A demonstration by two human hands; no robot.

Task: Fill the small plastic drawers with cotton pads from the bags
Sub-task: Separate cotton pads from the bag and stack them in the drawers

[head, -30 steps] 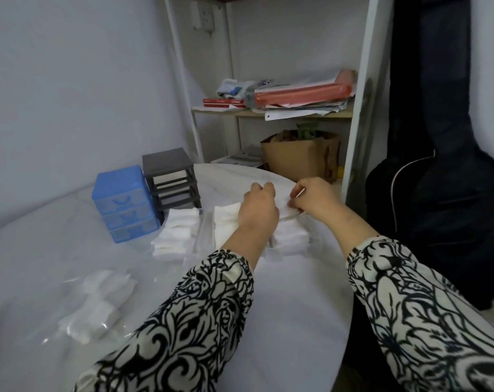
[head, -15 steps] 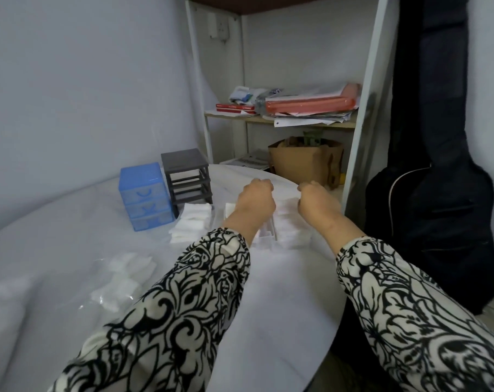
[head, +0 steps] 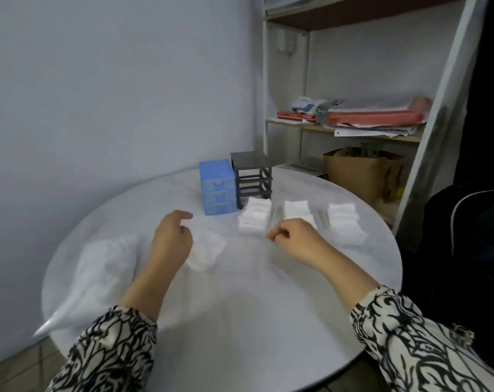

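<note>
- I see the round white table (head: 240,321), smooth and glossy, filling the middle of the frame.
- Left of centre, two soft clear bags (head: 104,267) lie crumpled with pads inside.
- Centre right: three drawers (head: 342,225) heaped with white cotton pads (head: 255,215); I'd judge they still need slotting into the grey frame (head: 251,176).
- Blue drawer unit (head: 218,190): boxy plastic, closed.
- Left hand (head: 172,239) and right hand (head: 294,236): loosely curled, holding nothing that I can see.
</note>
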